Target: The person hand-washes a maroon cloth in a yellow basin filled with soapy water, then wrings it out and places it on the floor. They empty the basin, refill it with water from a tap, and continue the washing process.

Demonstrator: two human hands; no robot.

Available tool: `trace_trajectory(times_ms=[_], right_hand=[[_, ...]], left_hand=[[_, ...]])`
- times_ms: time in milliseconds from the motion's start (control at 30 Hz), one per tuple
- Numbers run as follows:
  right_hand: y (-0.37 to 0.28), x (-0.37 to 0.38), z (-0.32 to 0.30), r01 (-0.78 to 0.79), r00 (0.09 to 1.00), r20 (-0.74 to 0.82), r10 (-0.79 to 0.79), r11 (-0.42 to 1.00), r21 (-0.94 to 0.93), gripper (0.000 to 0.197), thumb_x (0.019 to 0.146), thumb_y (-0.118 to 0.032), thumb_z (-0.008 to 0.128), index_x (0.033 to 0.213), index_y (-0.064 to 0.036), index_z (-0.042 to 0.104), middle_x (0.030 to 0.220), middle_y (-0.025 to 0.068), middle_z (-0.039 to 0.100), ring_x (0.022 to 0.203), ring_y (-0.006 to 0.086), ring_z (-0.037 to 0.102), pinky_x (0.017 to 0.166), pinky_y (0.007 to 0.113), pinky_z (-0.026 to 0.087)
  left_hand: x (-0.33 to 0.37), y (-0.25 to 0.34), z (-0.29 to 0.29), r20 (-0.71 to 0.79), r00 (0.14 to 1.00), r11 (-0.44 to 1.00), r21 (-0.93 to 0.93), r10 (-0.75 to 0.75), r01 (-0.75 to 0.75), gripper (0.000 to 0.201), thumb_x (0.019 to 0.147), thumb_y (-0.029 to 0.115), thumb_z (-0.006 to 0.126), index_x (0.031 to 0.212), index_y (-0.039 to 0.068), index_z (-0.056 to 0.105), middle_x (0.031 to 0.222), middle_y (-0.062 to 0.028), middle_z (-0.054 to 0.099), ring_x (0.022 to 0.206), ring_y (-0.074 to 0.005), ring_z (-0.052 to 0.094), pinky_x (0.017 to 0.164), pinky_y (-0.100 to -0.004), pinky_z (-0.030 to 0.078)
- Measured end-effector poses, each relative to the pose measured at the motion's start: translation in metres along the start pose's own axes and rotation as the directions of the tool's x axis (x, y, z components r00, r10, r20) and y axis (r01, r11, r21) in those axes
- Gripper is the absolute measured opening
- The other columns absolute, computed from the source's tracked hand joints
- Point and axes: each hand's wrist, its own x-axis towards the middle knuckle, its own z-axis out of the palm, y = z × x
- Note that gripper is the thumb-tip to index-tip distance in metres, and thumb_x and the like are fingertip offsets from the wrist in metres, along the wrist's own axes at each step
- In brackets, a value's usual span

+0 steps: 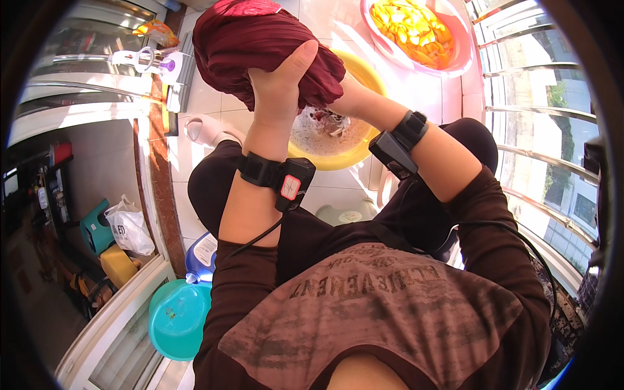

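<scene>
Maroon cloth (260,45) aloft!

Bunched, pleated fabric over the far-left rim of a round, sudsy yellow basin (325,161); left hand (276,84) grips its near side, thumb extended, other fingers hidden; right hand (351,97) tucked behind, fingers impossible to tell.

The head view looks steeply down from above the person's shirt (370,312), close at lower centre, and faces the tiled floor (419,91). Maroon cloth (260,52) at upper centre is nearer the lens than the yellow basin (325,160); fisheye curvature bends the frame's edges.
</scene>
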Motion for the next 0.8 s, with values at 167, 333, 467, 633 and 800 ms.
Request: trace_trajectory(times_ms=[167,333,467,633,800], right_hand=[[0.009,-0.009,-0.006,0.211,0.976,0.103,-0.191,0.949,-0.234,0.061,0.064,-0.02,0.083,0.116,-0.0069,0.054,0.101,0.0059,0.064,0.097,0.018,0.059,0.088,0.033,0.046],[0.034,-0.028,-0.02,-0.187,0.973,0.03,0.228,0.858,-0.478,0.041,0.071,-0.021,0.077,0.106,-0.0033,0.061,0.091,0.0086,0.068,0.087,0.0196,0.064,0.082,0.033,0.049],[0.054,-0.034,-0.027,-0.38,0.921,-0.219,0.322,0.865,-0.328,0.03,0.079,-0.016,0.067,0.104,-0.0019,0.063,0.079,0.0109,0.067,0.08,0.0189,0.065,0.077,0.033,0.049],[0.057,-0.029,-0.034,-0.012,0.991,-0.1,-0.088,0.686,-0.727,0.024,0.084,-0.017,0.063,0.105,-0.0052,0.065,0.076,0.004,0.065,0.072,0.0109,0.061,0.069,0.029,0.048],[0.063,-0.037,-0.035,-0.284,0.958,-0.065,0.279,0.89,-0.358,0.018,0.084,-0.013,0.064,0.099,-0.0026,0.065,0.073,-0.0024,0.06,0.067,0.0054,0.054,0.065,0.025,0.047]], left_hand=[[-0.003,0.012,0.002,-0.035,0.998,0.995,0.086,0.046,-0.043,0.027,0.073,0.0,0.069,0.097,0.003,0.057,0.09,-0.0045,0.06,0.08,-0.0151,0.059,0.076,-0.0286,0.05],[-0.003,0.024,-0.007,-0.087,0.996,0.999,0.046,0.021,-0.017,0.024,0.072,0.001,0.07,0.094,0.002,0.059,0.088,-0.0042,0.062,0.077,-0.0147,0.06,0.073,-0.0281,0.05],[-0.003,0.029,-0.021,-0.127,0.992,0.998,0.059,0.022,-0.014,0.023,0.074,0.002,0.069,0.095,0.002,0.06,0.089,-0.004,0.062,0.078,-0.014,0.061,0.073,-0.0272,0.051],[-0.008,0.037,-0.035,-0.112,0.991,0.995,0.078,0.069,-0.061,0.025,0.074,0.003,0.07,0.096,0.001,0.059,0.091,-0.0042,0.062,0.079,-0.0138,0.061,0.073,-0.0275,0.051],[-0.017,0.05,-0.044,-0.13,0.991,0.998,0.063,0.024,-0.016,0.027,0.073,0.004,0.071,0.097,0.0,0.06,0.092,-0.0043,0.062,0.08,-0.0138,0.061,0.073,-0.0274,0.051]])
